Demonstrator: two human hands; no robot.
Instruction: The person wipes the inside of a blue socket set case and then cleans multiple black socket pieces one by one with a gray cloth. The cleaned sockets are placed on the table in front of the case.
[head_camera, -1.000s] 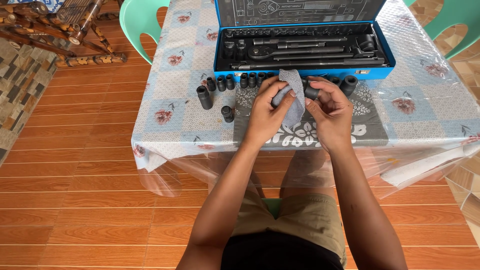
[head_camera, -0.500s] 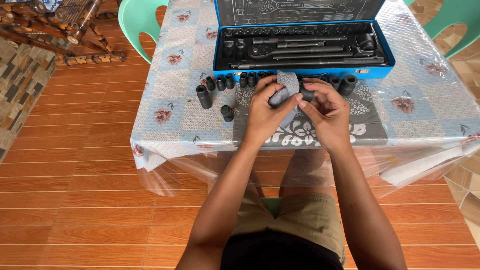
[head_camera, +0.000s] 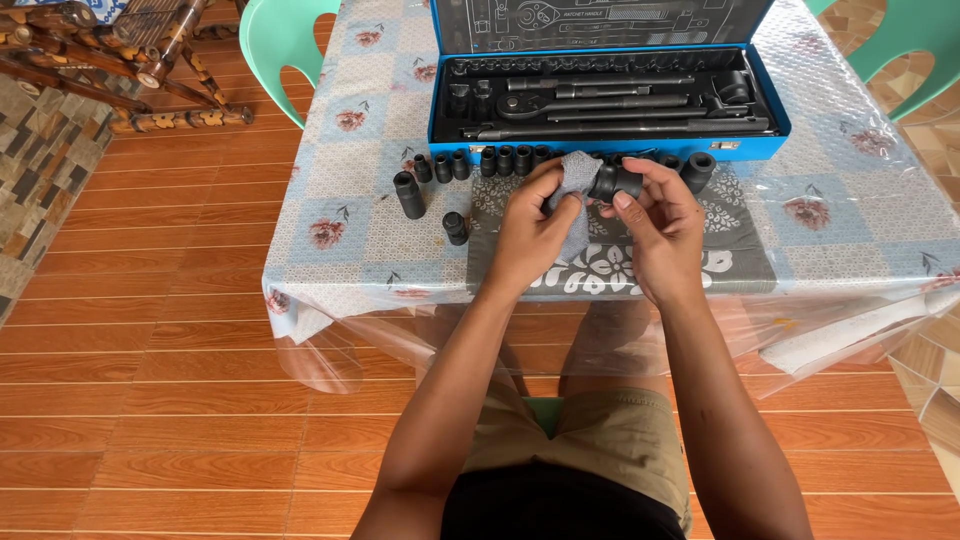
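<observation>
Wiping down a black socket with a grey rag, toolbox open behind

Right hand (head_camera: 655, 225) is pinching a chunky black socket (head_camera: 615, 182) between thumb and fingertips, held up just above the worktop (head_camera: 340, 240), and the left hand (head_camera: 535, 225) is closed around a grey rag (head_camera: 575, 185) pressed right against the socket's end, so both hands are together and clamped on their stuff. Below them lies a grey floral mat (head_camera: 730, 250). A row of small black sockets (head_camera: 480, 160) stands along the front of the open blue tool case (head_camera: 610, 90), with a taller socket (head_camera: 407, 194) and a short one (head_camera: 455, 227) off to the left and a fat one (head_camera: 697, 171) just right of the hands.
</observation>
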